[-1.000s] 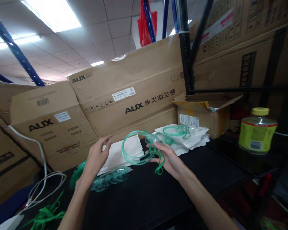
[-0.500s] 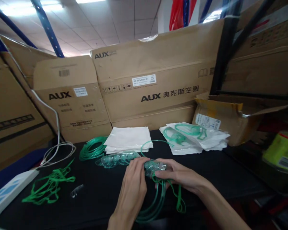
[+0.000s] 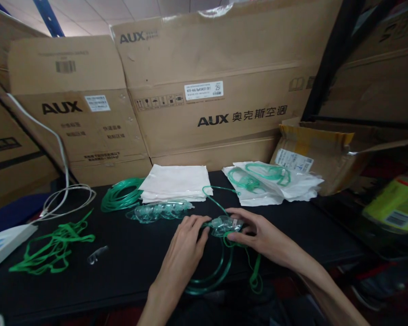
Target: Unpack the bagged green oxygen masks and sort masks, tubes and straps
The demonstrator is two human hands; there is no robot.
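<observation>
A clear green-tinted plastic mask with a loop of green tubing and a green strap lies at the near middle of the black table. My right hand grips the mask from the right, fingers curled round it. My left hand touches the mask's left end with bent fingers. The tubing hangs over the table's front edge.
Several more clear masks lie in a row before a stack of white bags. Beside them are coiled green tubing, green straps, packed masks in bags, an open carton and a white cable.
My hands brought the mask and tubing from the air down onto the table near the front edge. My left hand closed in on the mask. The camera tilted downward.
</observation>
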